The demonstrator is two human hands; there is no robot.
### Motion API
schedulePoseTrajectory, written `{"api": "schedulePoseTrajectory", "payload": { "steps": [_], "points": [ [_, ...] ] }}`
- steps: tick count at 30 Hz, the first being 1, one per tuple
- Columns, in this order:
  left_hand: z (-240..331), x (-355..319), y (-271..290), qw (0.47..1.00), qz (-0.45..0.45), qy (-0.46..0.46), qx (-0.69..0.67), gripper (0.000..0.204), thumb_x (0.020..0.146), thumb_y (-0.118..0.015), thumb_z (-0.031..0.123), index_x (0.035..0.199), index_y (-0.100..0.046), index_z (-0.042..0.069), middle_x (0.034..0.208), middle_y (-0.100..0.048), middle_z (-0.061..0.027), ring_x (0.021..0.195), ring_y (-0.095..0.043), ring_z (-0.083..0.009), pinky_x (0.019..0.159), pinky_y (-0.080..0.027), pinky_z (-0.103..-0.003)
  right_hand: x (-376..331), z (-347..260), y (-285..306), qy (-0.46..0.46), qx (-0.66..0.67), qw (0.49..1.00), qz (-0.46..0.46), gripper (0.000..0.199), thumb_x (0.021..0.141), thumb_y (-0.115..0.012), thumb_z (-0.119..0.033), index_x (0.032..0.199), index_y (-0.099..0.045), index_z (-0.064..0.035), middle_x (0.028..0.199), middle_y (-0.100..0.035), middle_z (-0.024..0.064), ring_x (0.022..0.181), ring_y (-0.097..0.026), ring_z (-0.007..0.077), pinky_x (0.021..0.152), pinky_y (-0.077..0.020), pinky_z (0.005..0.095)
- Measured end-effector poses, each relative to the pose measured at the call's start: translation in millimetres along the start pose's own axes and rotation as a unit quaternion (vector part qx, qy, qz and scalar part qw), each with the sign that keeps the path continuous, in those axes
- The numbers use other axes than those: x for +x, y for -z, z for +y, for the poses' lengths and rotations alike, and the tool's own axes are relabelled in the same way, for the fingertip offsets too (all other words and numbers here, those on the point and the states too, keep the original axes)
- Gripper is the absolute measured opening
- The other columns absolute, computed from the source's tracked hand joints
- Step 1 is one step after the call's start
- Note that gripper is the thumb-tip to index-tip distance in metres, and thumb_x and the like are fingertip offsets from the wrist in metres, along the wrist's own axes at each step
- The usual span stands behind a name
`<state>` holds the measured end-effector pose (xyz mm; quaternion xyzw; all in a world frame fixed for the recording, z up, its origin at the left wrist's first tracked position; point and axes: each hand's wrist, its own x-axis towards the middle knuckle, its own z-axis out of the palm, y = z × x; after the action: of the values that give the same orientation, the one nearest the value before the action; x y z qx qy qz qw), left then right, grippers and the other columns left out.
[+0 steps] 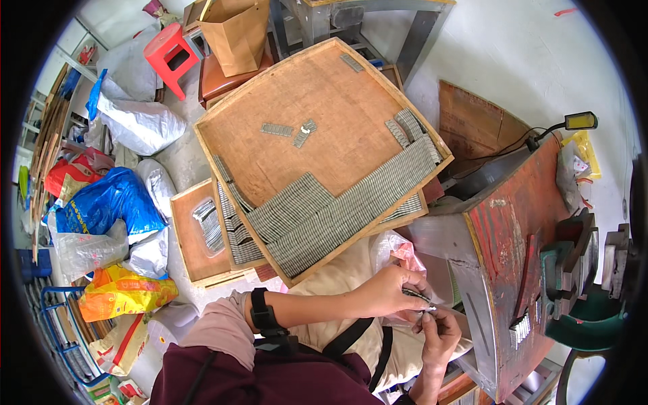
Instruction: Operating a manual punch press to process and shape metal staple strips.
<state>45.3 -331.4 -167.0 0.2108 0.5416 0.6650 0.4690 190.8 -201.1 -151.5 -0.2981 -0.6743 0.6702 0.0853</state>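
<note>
My left hand (390,291) is closed on a short dark ridged strip (416,295), which looks like a row of small grey metal pieces. Close beside it my right hand (440,335) pinches a small shiny piece (430,309) at the strip's lower end; its exact kind is too small to tell. Both hands are over my lap, in front of a large wooden tray (270,169). Tightly packed rows of small grey pieces (351,209) fill the tray's near and right side. Two short strips (277,129) lie loose near its middle.
Under the large tray sit more wooden trays, one with a clear plastic container (210,226) of grey pieces. At right stands a worn red metal-sided bench (506,270) with a vise-like tool (570,260) and a lamp (580,121). Bags (111,206) and a red stool (169,54) are at left.
</note>
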Motion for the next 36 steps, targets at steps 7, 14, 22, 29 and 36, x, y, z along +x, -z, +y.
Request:
{"api": "schedulePoseTrajectory", "payload": {
  "steps": [7, 14, 22, 29, 36],
  "points": [
    [-0.4, -3.3, 3.6, 0.999, -0.003, 0.011, 0.051, 0.022, 0.078, -0.072, 0.011, 0.095, -0.067, -0.002, 0.090, -0.068, -0.0075, 0.084, -0.062, -0.0115, 0.078, -0.048, -0.025, 0.7, 1.0, 3.5, -0.012, -0.054, 0.998, -0.033, 0.009, 0.086, -0.062, -0.001, 0.092, -0.059, 0.0052, 0.070, -0.063, 0.0070, 0.060, -0.060, 0.0106, 0.057, -0.0479, 0.0224],
    [-1.0, -3.6, 3.9, 0.998, -0.017, -0.027, 0.058, 0.022, 0.078, -0.071, 0.011, 0.095, -0.067, -0.003, 0.089, -0.069, -0.0079, 0.083, -0.062, -0.0113, 0.077, -0.048, -0.026, -2.1, 1.8, 7.7, 0.005, -0.145, 0.988, -0.047, 0.010, 0.085, -0.065, -0.003, 0.089, -0.061, 0.0060, 0.070, -0.064, 0.0081, 0.061, -0.062, 0.0117, 0.055, -0.0485, 0.0233],
    [-2.1, -1.5, 6.6, 0.995, -0.062, -0.013, 0.078, 0.022, 0.080, -0.068, 0.008, 0.100, -0.068, -0.002, 0.087, -0.069, -0.0071, 0.081, -0.062, -0.0093, 0.075, -0.049, -0.024, 2.6, -3.0, 2.3, 0.074, -0.241, 0.965, -0.077, 0.013, 0.082, -0.066, -0.003, 0.090, -0.062, 0.0059, 0.070, -0.064, 0.0119, 0.060, -0.064, 0.0165, 0.056, -0.0486, 0.0272],
    [10.3, -5.8, -1.9, 0.995, -0.021, 0.018, 0.094, 0.020, 0.082, -0.069, 0.007, 0.099, -0.068, -0.003, 0.087, -0.069, -0.0071, 0.080, -0.063, -0.0092, 0.072, -0.051, -0.023, 4.2, -21.3, 1.5, 0.127, -0.250, 0.957, -0.077, 0.013, 0.083, -0.065, -0.005, 0.092, -0.062, 0.0035, 0.073, -0.063, 0.0124, 0.064, -0.064, 0.0211, 0.057, -0.0484, 0.0307],
    [9.1, -0.9, -11.0, 0.991, -0.036, 0.001, 0.132, 0.019, 0.078, -0.072, 0.005, 0.095, -0.069, -0.002, 0.087, -0.070, -0.0078, 0.080, -0.063, -0.0097, 0.073, -0.051, -0.024, 1.1, -26.9, 15.2, 0.186, -0.281, 0.936, -0.107, 0.014, 0.081, -0.065, -0.007, 0.091, -0.062, 0.0025, 0.082, -0.063, 0.0162, 0.072, -0.061, 0.0326, 0.065, -0.0486, 0.0372]
  ]
}}
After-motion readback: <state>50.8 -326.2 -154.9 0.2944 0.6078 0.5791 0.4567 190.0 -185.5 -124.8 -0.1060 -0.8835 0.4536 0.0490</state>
